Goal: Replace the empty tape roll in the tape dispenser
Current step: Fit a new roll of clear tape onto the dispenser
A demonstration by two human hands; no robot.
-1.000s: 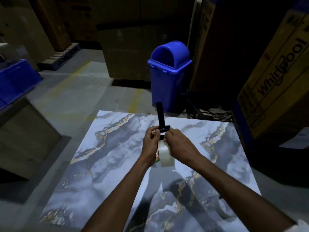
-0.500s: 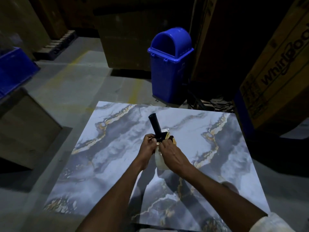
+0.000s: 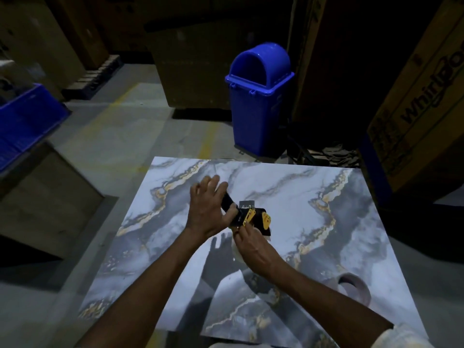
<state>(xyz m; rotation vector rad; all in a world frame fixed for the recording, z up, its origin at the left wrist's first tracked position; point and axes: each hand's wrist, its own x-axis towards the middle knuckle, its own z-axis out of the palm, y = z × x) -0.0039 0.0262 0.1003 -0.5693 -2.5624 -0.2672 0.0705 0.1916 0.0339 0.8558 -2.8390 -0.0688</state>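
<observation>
Left hand point(image 3: 206, 209) spread over tape dispenser point(image 3: 247, 216) handle; right hand point(image 3: 253, 249) pinches its frame; carton point(image 3: 414, 126) reads "Whirlpo"

Item counts: one marble-patterned counter point(image 3: 313, 222); two grips, namely one left grip point(image 3: 206, 212) and one right grip point(image 3: 251, 249); one tape dispenser point(image 3: 244, 214), which carries two yellow plates, one inner plate point(image 3: 248, 216) and one outer plate point(image 3: 266, 219); two rolls, namely one clear tape roll point(image 3: 236, 253) and one bare core point(image 3: 360, 293); two blue plastic containers, namely one domed bin point(image 3: 258, 109) and one open crate point(image 3: 25, 121); one printed carton point(image 3: 421, 109); one pale brown box point(image 3: 50, 202). The plain cartons in the dark background are too dim to count.
</observation>
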